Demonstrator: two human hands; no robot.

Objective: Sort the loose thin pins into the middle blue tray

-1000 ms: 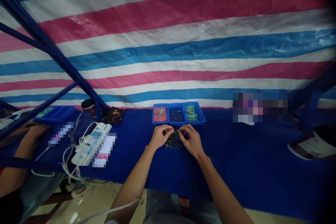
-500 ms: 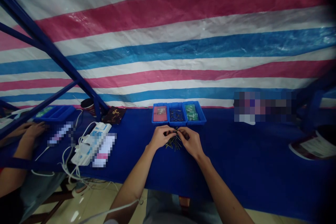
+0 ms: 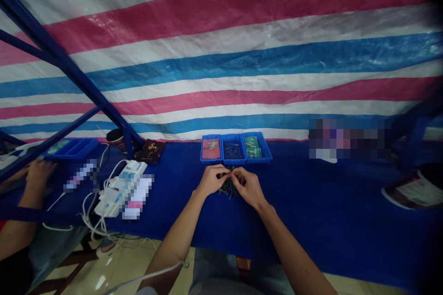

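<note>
My left hand and my right hand meet fingertip to fingertip over a small pile of thin, dark and brass-coloured metal sticks, perhaps long screws. Both are closed in a pinch, thumb against forefinger. Whatever lies between the fingertips is too small and too covered to make out. Just beyond the hands stands a blue tray with three compartments. Its left one holds a pink piece with a clear bag. More thin metal sticks lie in the middle one, and green-and-clear packets in the right one.
On the left of the blue table lie a white power strip with tangled cables, a blurred-out phone-like object and a brown packet. A co-worker's hand is farther left. A dark tub stands at right.
My right fingertips have shifted slightly left, up against my left fingertips. My left hand has barely moved. At far left, the co-worker's hand has drawn back a little.
</note>
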